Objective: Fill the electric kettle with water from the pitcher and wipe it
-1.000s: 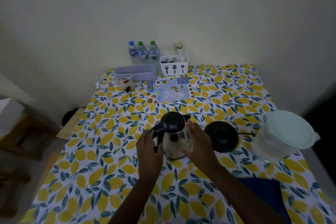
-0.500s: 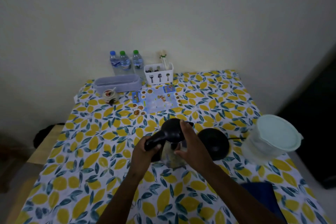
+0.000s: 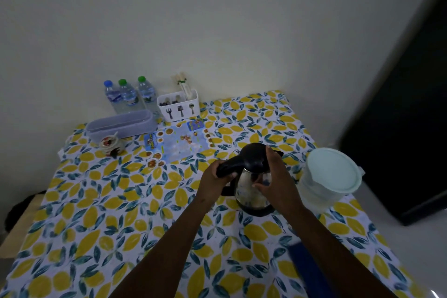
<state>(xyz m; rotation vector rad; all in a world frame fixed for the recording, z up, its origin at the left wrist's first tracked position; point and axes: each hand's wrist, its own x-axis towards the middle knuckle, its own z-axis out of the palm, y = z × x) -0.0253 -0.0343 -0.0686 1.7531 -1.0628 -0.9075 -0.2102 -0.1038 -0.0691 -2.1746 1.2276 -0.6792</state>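
Note:
The steel electric kettle (image 3: 250, 192) with a black lid stands upright near the middle of the lemon-print table (image 3: 101, 225). My left hand (image 3: 215, 178) is closed around its black handle. My right hand (image 3: 274, 176) grips the kettle's right side, fingers reaching over the lid edge. A black ring shows under the kettle; I cannot tell if it is the separate base. The clear pitcher (image 3: 324, 191) with a pale green lid stands just right of the kettle. A dark blue cloth (image 3: 310, 271) lies by my right forearm.
At the back by the wall stand three water bottles (image 3: 128, 95), a white cutlery holder (image 3: 179, 106) and a grey oblong box (image 3: 121, 123). A small cup (image 3: 110, 144) and a printed leaflet (image 3: 176, 144) lie behind the kettle. The table's right edge runs beside the pitcher.
Both hands have carried the kettle to the right, over the spot where the round black base lay. The base no longer shows separately. My left hand now wraps the handle fully.

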